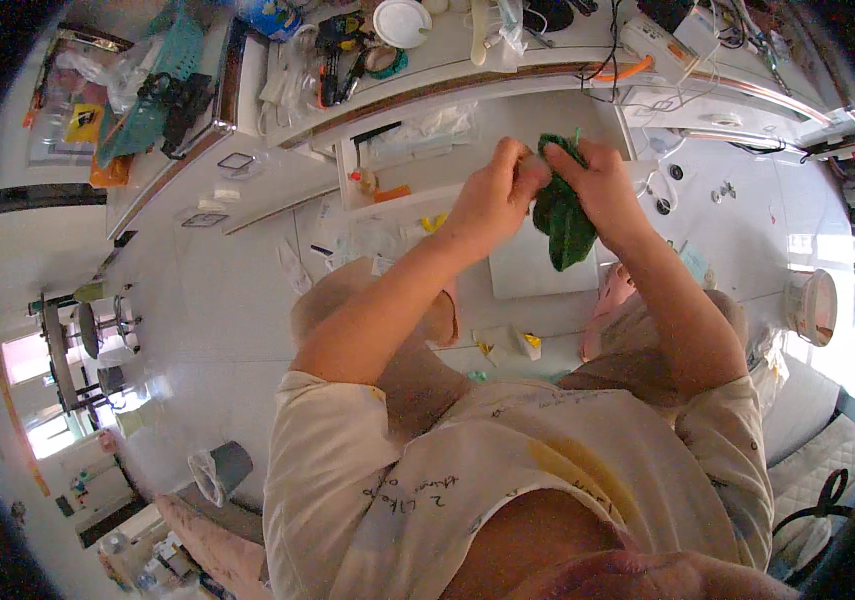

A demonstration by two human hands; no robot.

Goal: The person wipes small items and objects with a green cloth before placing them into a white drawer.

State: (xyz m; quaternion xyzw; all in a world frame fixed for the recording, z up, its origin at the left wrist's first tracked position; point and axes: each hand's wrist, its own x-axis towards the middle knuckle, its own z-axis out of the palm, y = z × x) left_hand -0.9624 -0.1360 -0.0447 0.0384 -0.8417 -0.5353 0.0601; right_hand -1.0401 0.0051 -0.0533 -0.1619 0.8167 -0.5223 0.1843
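A dark green leaf-shaped piece (571, 236), apparently knitted or crocheted, hangs in front of me over the open drawer and the floor. My right hand (601, 184) pinches its upper part between thumb and fingers, and a short green strand sticks up by the fingertips. The fingers of my left hand (506, 191) are curled in at the piece's left edge, close to the right thumb. Blur hides whether anything sits between those left fingertips. Below the piece, a pale flat panel (540, 266) lies between my feet.
An open white drawer (397, 206) holds packets and an orange item. Above it, the desktop (435, 56) carries tools, tape, cables and a power strip (660, 41). Paper scraps (487, 345) litter the floor. A grey bin (228, 469) stands left, a white bucket (810, 307) right.
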